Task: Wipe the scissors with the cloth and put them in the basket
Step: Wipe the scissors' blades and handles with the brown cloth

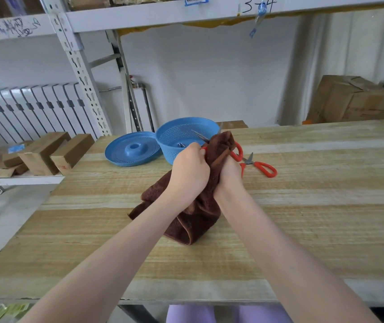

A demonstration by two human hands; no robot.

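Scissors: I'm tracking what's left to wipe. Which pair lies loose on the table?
The red-handled pair lying on the table, right of the brown cloth; another is wrapped in that cloth, others sit in the blue basket.

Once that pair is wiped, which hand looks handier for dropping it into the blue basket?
Probably the left hand: it grips the scissors by a red handle and sits right beside the basket. The right hand is bundled in the cloth, farther away.
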